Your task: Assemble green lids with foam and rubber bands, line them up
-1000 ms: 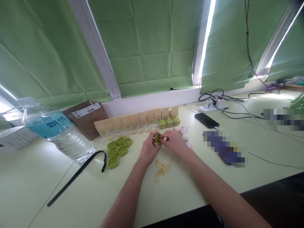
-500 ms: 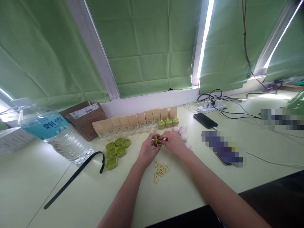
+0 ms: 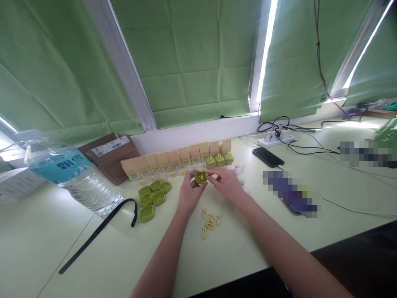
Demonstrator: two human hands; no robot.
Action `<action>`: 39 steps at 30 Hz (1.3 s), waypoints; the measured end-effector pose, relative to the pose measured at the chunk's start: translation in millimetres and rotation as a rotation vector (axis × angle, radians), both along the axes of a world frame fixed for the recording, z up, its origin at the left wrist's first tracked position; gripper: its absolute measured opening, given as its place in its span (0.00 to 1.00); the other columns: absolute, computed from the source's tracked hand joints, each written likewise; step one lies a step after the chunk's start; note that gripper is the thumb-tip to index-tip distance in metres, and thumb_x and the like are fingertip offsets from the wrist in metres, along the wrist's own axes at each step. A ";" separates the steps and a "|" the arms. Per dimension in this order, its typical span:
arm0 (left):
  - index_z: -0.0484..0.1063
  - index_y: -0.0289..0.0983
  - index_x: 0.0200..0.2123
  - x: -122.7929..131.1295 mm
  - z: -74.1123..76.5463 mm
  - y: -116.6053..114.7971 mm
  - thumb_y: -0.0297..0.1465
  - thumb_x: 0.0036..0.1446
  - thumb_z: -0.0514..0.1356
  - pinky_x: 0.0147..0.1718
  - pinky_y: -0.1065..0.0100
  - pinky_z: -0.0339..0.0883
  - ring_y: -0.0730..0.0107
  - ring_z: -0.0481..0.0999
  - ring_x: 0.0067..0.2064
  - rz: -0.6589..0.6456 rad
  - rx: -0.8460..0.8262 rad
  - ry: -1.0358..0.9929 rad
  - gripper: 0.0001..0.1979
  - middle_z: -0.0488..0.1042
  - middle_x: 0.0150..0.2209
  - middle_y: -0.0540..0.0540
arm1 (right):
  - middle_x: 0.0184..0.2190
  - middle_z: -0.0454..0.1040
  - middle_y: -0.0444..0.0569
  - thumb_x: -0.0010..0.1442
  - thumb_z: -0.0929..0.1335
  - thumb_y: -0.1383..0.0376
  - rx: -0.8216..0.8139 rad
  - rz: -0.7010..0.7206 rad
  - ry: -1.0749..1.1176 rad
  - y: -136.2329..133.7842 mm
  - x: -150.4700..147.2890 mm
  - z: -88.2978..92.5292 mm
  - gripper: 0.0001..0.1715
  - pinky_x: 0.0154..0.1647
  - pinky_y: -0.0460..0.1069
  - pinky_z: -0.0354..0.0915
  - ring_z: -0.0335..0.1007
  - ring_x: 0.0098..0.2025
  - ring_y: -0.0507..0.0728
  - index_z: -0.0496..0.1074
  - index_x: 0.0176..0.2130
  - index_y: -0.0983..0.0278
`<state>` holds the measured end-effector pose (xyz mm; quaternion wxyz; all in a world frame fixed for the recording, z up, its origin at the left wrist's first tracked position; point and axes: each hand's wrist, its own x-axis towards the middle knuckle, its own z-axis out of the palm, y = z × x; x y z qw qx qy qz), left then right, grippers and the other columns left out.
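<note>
Pinching a small olive-green square plastic cap (image 3: 201,177) in its fingertips, the left hand (image 3: 189,192) holds it above the pale table (image 3: 93,256). At the cap's three o'clock, the right hand (image 3: 226,185) is half-curled, and whether it grips anything cannot be told. Yellow plastic loops (image 3: 210,222) lie at six o'clock.

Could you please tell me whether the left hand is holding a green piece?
Yes, the left hand grips a green cap in its fingertips.

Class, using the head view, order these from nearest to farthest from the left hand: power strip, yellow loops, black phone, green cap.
1. green cap: held by the left hand.
2. yellow loops: on the table by its wrist.
3. black phone: far right.
4. power strip: behind the phone.
</note>
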<state>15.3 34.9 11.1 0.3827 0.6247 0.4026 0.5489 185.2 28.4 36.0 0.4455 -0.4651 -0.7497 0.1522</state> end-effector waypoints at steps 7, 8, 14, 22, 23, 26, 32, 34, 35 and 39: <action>0.62 0.41 0.49 0.7 10.5 -3.8 0.34 0.47 0.70 0.45 0.66 0.73 0.69 0.79 0.42 -0.016 -0.047 -0.177 0.28 0.71 0.47 0.45 | 0.44 0.80 0.49 0.64 0.66 0.56 -0.083 -0.071 -0.097 -2.2 -2.0 4.3 0.22 0.41 0.52 0.68 0.75 0.34 0.55 0.72 0.56 0.58; 0.63 0.41 0.50 1.2 11.7 -4.5 0.34 0.47 0.70 0.45 0.66 0.73 0.69 0.79 0.43 -0.025 -0.053 -0.188 0.28 0.71 0.48 0.45 | 0.44 0.80 0.49 0.65 0.66 0.55 -0.092 -0.075 -0.105 -2.3 -2.3 4.5 0.22 0.41 0.52 0.68 0.75 0.35 0.56 0.72 0.56 0.58; 0.63 0.42 0.56 0.1 11.1 -5.9 0.33 0.51 0.68 0.50 0.62 0.72 0.64 0.77 0.50 -0.168 -0.121 -0.196 0.30 0.70 0.54 0.41 | 0.40 0.81 0.48 0.66 0.64 0.57 -0.121 -0.060 -0.101 -2.8 -2.6 5.6 0.21 0.40 0.52 0.68 0.76 0.36 0.57 0.73 0.54 0.60; 0.67 0.40 0.55 1.8 10.4 -5.4 0.38 0.56 0.64 0.45 0.64 0.73 0.65 0.76 0.48 -0.097 -0.167 -0.165 0.24 0.73 0.50 0.41 | 0.39 0.80 0.46 0.63 0.67 0.58 -0.068 -0.050 -0.054 -4.6 -4.3 7.2 0.18 0.38 0.50 0.67 0.72 0.29 0.53 0.73 0.52 0.59; 0.67 0.40 0.54 2.6 10.9 -5.3 0.38 0.55 0.64 0.44 0.65 0.73 0.65 0.76 0.47 -0.070 -0.159 -0.147 0.24 0.74 0.48 0.42 | 0.40 0.79 0.47 0.63 0.67 0.58 -0.058 -0.054 -0.053 -4.3 -4.3 6.8 0.18 0.38 0.50 0.67 0.71 0.29 0.52 0.73 0.52 0.60; 0.66 0.39 0.52 4.1 11.1 -5.0 0.39 0.56 0.64 0.39 0.66 0.73 0.68 0.78 0.41 -0.046 -0.144 -0.088 0.23 0.76 0.43 0.43 | 0.40 0.79 0.48 0.63 0.66 0.58 -0.041 -0.059 -0.061 -3.1 -4.1 4.6 0.17 0.38 0.51 0.66 0.71 0.30 0.52 0.73 0.50 0.61; 0.65 0.38 0.49 3.7 3.6 -2.5 0.40 0.56 0.63 0.37 0.67 0.72 0.71 0.78 0.34 -0.029 -0.077 -0.036 0.21 0.76 0.37 0.46 | 0.40 0.79 0.47 0.62 0.67 0.59 -0.088 -0.058 -0.073 -3.6 -4.2 3.8 0.15 0.35 0.50 0.65 0.72 0.31 0.53 0.72 0.48 0.60; 0.66 0.38 0.49 3.3 0.9 -1.9 0.39 0.57 0.62 0.37 0.67 0.72 0.71 0.77 0.34 -0.009 -0.034 0.001 0.19 0.76 0.37 0.46 | 0.40 0.79 0.47 0.62 0.67 0.59 -0.112 -0.055 -0.070 -4.7 -4.2 5.4 0.14 0.34 0.50 0.64 0.72 0.30 0.53 0.72 0.47 0.60; 0.66 0.39 0.49 3.0 -0.1 -1.9 0.39 0.57 0.62 0.37 0.67 0.72 0.72 0.76 0.34 0.005 -0.012 0.028 0.18 0.75 0.37 0.47 | 0.40 0.79 0.47 0.62 0.67 0.59 -0.120 -0.053 -0.070 -5.3 -4.2 6.3 0.15 0.34 0.50 0.64 0.72 0.30 0.53 0.72 0.47 0.60; 0.67 0.40 0.49 2.0 -1.6 -3.1 0.38 0.59 0.60 0.35 0.69 0.71 0.73 0.75 0.33 0.065 0.050 0.132 0.16 0.74 0.35 0.48 | 0.40 0.79 0.47 0.62 0.67 0.58 -0.123 -0.055 -0.081 -6.8 -4.4 7.7 0.16 0.34 0.50 0.64 0.72 0.30 0.53 0.72 0.48 0.60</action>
